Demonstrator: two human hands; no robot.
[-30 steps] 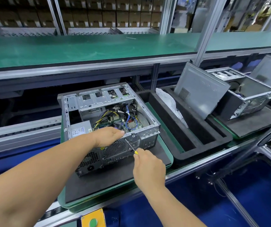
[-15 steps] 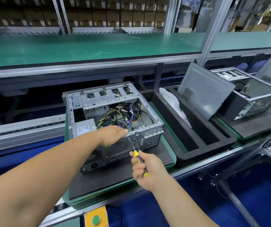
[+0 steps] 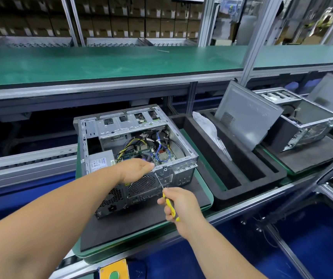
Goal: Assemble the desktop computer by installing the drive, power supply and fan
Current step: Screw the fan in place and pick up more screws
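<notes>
Long green-topped workbench shelf (image 3: 109, 61) is running across the top of the view, 9 to 3 o'clock, aluminium frame post (image 3: 256, 37) standing at 1 o'clock.

Open grey steel desktop computer case (image 3: 135, 158) is lying on its side at centre, sitting on a black foam pad in a green-rimmed carrier tray (image 3: 208, 190). Case interior is facing up: yellow and blue cables are showing over the board, perforated fan grille (image 3: 141, 185) is facing the camera on the near panel, silver box power supply with a white label (image 3: 99, 161) is sitting inside at the case's 9 o'clock corner.

At 3 o'clock of the case, black foam insert with long slots (image 3: 240, 172) is holding a grey metal side panel (image 3: 248, 115) leaning upright and a clear plastic bag (image 3: 208, 125). Second open grey computer case (image 3: 306, 125) is sitting further out at 2 o'clock.

Left hand (image 3: 136, 170) is resting on the case's near top edge, fingers curling over the rim just beside the power supply.

Right hand (image 3: 178, 204) is at 6 o'clock of the case, fingers wrapping tight round the yellow-and-black-handled screwdriver (image 3: 166, 196). Shaft is angling up toward 11 o'clock, tip reaching the near panel close to the left fingertips; actual contact with a screw too small to tell.

Yellow box with a green push button (image 3: 113, 271) is sitting at the bottom edge, 6 o'clock.
</notes>
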